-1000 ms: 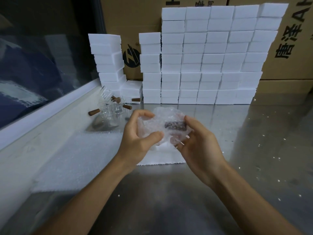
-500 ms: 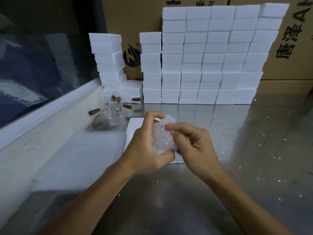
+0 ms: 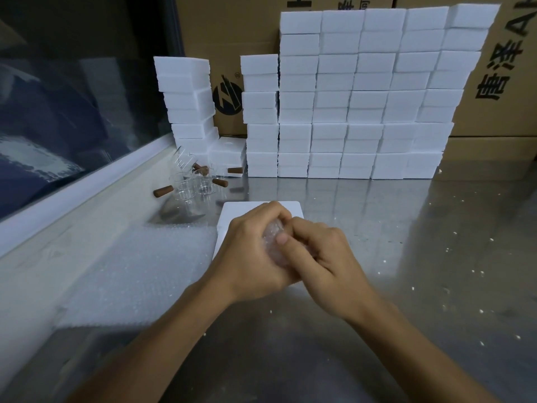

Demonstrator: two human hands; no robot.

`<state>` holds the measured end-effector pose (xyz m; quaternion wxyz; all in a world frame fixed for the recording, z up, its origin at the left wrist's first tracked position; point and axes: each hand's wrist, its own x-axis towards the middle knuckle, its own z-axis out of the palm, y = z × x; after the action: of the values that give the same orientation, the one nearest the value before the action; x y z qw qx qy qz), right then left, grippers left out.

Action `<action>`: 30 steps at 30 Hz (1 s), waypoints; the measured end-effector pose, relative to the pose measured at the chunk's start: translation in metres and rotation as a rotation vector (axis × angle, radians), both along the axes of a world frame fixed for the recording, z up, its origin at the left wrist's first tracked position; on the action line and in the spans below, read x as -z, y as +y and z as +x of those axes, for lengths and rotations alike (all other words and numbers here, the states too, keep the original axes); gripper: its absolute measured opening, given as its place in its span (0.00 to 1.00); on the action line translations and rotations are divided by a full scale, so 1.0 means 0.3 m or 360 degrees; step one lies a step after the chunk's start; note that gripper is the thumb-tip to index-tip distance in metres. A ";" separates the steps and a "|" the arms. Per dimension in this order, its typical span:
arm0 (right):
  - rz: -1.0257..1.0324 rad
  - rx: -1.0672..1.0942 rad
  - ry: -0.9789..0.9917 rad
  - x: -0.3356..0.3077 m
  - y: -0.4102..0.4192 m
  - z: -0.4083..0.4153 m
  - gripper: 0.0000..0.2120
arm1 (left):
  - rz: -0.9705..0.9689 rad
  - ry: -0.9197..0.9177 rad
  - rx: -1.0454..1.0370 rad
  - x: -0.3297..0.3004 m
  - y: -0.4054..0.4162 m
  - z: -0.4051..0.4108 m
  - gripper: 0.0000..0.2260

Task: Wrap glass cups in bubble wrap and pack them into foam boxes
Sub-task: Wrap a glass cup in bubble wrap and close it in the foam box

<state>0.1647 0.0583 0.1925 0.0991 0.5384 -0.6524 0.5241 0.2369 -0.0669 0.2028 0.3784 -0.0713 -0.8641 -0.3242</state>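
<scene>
A small bundle of bubble wrap (image 3: pixel 273 239) with a cup inside is squeezed between both hands, just above an open white foam box (image 3: pixel 250 212) on the steel table. My left hand (image 3: pixel 250 257) curls round the bundle from the left. Fingers and thumb of my right hand (image 3: pixel 316 257) pinch it from the right. Most of the bundle is hidden by the fingers. Several bare glass cups (image 3: pixel 193 181) with brown wooden handles stand at the back left. A sheet of bubble wrap (image 3: pixel 133 271) lies flat to the left of the hands.
A wall of stacked white foam boxes (image 3: pixel 363 97) lines the back, in front of cardboard cartons (image 3: pixel 499 82). A dark window with a white sill (image 3: pixel 75 196) runs along the left. White foam crumbs dot the steel table (image 3: pixel 436 242) at the right.
The loose wrap held up between spread hands has been crumpled tight. Both hands have closed together round it and dropped lower, over the foam box.
</scene>
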 end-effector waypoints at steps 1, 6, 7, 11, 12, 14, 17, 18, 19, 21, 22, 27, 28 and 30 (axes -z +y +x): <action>0.0001 -0.0020 -0.0082 -0.001 0.002 0.000 0.14 | 0.0055 -0.0029 0.0041 0.000 0.002 0.000 0.15; -0.0064 0.0159 -0.0098 0.020 0.001 0.004 0.13 | 0.0156 -0.0081 0.0051 0.008 -0.001 -0.005 0.16; -0.0126 0.0241 -0.0001 0.022 0.002 0.004 0.10 | 0.0190 -0.0074 0.0004 0.008 -0.010 -0.007 0.17; -0.0235 0.0246 0.0257 0.013 0.017 0.000 0.13 | 0.0571 -0.0032 -0.0074 -0.001 -0.053 -0.017 0.25; -0.0155 0.0190 0.0272 0.011 0.019 0.000 0.18 | 0.0666 -0.0066 -0.0071 -0.005 -0.061 -0.017 0.26; 0.0083 0.0181 0.0326 0.012 0.020 -0.002 0.29 | 0.0822 -0.0192 -0.0043 -0.010 -0.073 -0.015 0.28; 0.0248 0.0187 0.0184 0.007 0.017 0.004 0.31 | 0.0980 -0.0504 0.0100 -0.006 -0.079 -0.016 0.18; 0.0249 0.0169 0.0096 0.004 0.019 0.003 0.29 | 0.1017 -0.0581 0.0153 -0.006 -0.073 -0.015 0.14; 0.0250 0.0161 0.0022 0.001 0.021 0.003 0.27 | 0.1056 -0.0623 0.0202 -0.007 -0.066 -0.013 0.14; 0.0221 0.0136 -0.0173 -0.004 0.029 0.004 0.22 | 0.1190 -0.0654 0.0329 -0.010 -0.057 -0.010 0.16; 0.0183 0.0100 -0.0322 -0.009 0.031 0.005 0.21 | 0.1276 -0.0658 0.0403 -0.015 -0.055 -0.007 0.15; -0.0039 -0.0144 -0.0963 -0.034 0.040 -0.008 0.19 | 0.1624 -0.0748 0.0753 -0.030 -0.076 -0.001 0.17; -0.0051 -0.0201 -0.1076 -0.038 0.042 -0.014 0.20 | 0.1669 -0.0736 0.0872 -0.028 -0.083 0.000 0.19; -0.0038 -0.0299 -0.1242 -0.046 0.049 -0.022 0.21 | 0.1688 -0.0736 0.1010 -0.020 -0.091 0.001 0.22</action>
<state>0.1581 0.0730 0.2064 -0.1981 0.3551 -0.5827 0.7037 0.2371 -0.0942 0.2088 0.0528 -0.0550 -0.5833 -0.8087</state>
